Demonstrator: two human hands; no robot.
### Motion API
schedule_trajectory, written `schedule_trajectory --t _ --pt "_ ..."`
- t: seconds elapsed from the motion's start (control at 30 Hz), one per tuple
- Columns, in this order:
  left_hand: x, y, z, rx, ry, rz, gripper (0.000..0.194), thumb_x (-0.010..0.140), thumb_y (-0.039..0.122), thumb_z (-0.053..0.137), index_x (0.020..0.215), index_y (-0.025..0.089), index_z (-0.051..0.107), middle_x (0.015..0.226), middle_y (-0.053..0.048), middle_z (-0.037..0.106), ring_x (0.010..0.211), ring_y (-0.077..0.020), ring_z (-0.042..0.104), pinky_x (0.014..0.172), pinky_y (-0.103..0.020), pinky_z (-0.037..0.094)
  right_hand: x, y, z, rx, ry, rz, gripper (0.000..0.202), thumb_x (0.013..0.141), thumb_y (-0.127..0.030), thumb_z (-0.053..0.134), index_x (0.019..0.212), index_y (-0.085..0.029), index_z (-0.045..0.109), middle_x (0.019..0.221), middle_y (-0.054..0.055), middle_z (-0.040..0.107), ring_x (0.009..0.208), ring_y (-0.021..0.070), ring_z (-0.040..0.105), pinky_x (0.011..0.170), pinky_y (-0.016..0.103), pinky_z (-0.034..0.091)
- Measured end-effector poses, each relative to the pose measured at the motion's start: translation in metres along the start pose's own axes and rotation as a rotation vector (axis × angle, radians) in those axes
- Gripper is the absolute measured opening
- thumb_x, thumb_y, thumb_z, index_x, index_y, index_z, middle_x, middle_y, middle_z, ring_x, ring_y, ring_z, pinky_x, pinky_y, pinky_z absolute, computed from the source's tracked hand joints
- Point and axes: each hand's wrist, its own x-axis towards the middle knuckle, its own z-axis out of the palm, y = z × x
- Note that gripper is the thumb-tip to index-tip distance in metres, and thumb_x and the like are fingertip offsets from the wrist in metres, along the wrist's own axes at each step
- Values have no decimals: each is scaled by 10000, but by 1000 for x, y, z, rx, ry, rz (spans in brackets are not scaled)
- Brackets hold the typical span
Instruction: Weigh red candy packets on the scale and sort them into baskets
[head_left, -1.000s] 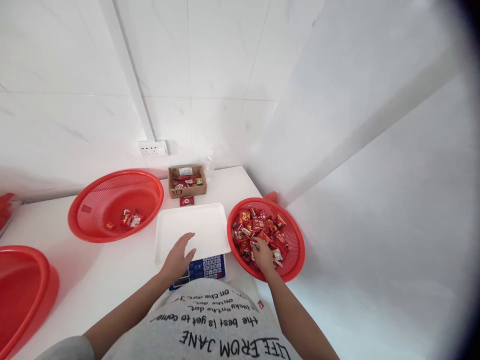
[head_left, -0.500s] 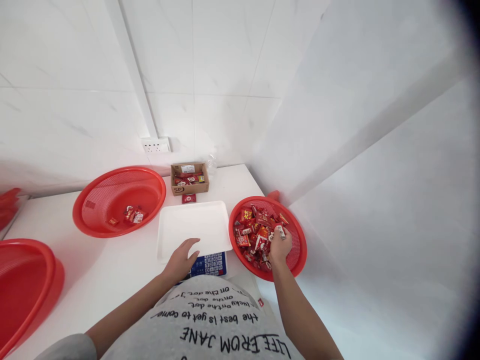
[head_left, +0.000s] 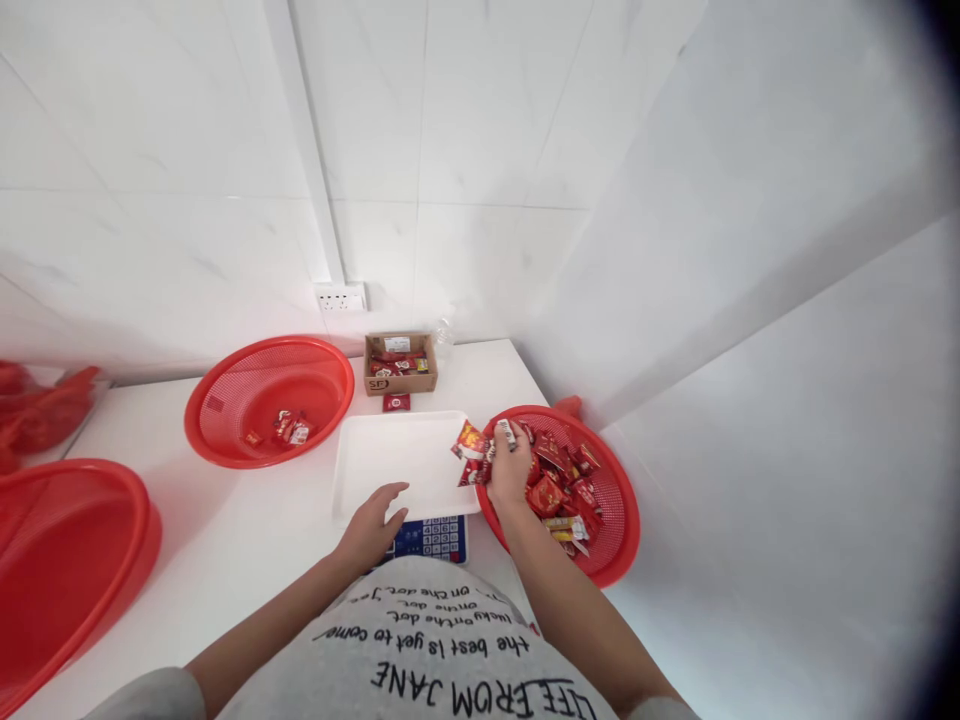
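1. There are three round red plastic vessels on the white tabletop (head_left: 225,540): a mesh basket at the right (head_left: 616,500), a mesh basket at the left (head_left: 225,400), and a deep red basin (head_left: 67,560) cut off by the view's left edge.
2. One shallow white rectangular tray (head_left: 375,460) lies between the two mesh baskets, above one blue keypad with white keys (head_left: 442,538).
3. The right hand (head_left: 511,470) is closed around several shiny red wrapped packets (head_left: 471,450); their overlap hides the exact number. It is above the right basket's left rim, with the packets reaching over the tray's right edge.
4. The left hand (head_left: 369,530) grasps nothing; its fingers are loosely spread above the tray's near edge.
5. Half a second ago, the right hand was farther right, over the basket's contents; it has moved left with its packets. The left hand remains by the tray's near edge.
6. The right basket contains a heap of small red wrapped packets (head_left: 546,497), too jumbled to count, with a yellow-and-white packet (head_left: 566,527) near its lower edge. The left basket holds a small cluster of red-and-white packets (head_left: 292,428).
7. One open brown cardboard box (head_left: 401,383) contains several red packets; one dark red packet (head_left: 397,403) lies just in front.
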Motion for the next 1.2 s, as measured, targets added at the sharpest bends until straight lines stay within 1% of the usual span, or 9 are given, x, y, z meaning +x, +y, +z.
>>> schedule_trajectory --t 0.1,0.17,0.33,0.43,0.6,0.7,0.87,1.03,1.2 --pt "-1 0 -3 2 36 12 376 830 254 435 1202 216 483 1209 -68 561 1121 -201 533 941 -368 457 -18 -2 32 85 -122 142 528 745 -482 551 1174 -177 508 1046 71 625 880 173 596 778 299 484" --pt "-3 -2 -4 11 82 36 392 827 238 442 1218 223 466 1251 -73 527 1164 -205 499 978 -386 428 -27 3 42 94 -258 265 532 752 -479 540 1198 -194 490 1077 84 625 899 188 608 750 308 501" --pt "-6 -13 -4 118 133 33 451 830 236 463 1278 198 423 1357 -114 420 1264 -238 393 1053 -433 336 -40 24 31 18 -426 409 579 694 -455 622 1220 -242 503 1246 119 550 1059 242 573 769 346 508" --pt "-5 -21 -1 211 88 32 496 821 247 494 1306 180 407 1420 -134 345 1323 -272 299 1066 -451 306 -41 28 10 -57 -458 324 511 688 -419 626 1160 -236 558 1269 101 541 1133 244 527 881 360 464" --pt "12 -24 4 359 -3 76 563 804 299 552 1335 198 398 1480 -132 260 1375 -322 144 1074 -500 244 -31 37 -44 -415 -421 -111 452 747 -390 520 1127 -152 574 1207 133 570 1127 249 513 967 418 405" --pt "30 -17 10 438 -48 132 609 808 363 556 1368 226 362 1502 -124 208 1380 -341 91 1074 -534 190 -28 52 -78 -616 -374 -240 445 780 -376 467 1145 -140 567 1223 145 562 1170 260 478 1025 454 339" --pt "68 1 24 540 -130 175 706 805 535 506 1416 275 266 1515 -112 170 1379 -362 62 1056 -611 65 -38 78 -104 -796 -420 -204 519 797 -410 430 1203 -109 547 1274 175 528 1206 287 457 1028 451 342" --pt "101 15 40 586 -112 138 741 798 646 402 1428 298 224 1527 -97 115 1371 -397 46 1004 -686 6 -49 80 -101 -811 -438 -164 520 835 -421 365 1213 -119 556 1284 147 531 1234 271 435 1050 433 316" --pt "119 17 51 638 -112 134 673 823 614 371 1404 280 305 1504 -117 203 1361 -420 78 963 -727 -29 -50 75 -102 -787 -430 -133 499 822 -428 397 1192 -144 575 1264 132 552 1218 271 456 1039 431 331"
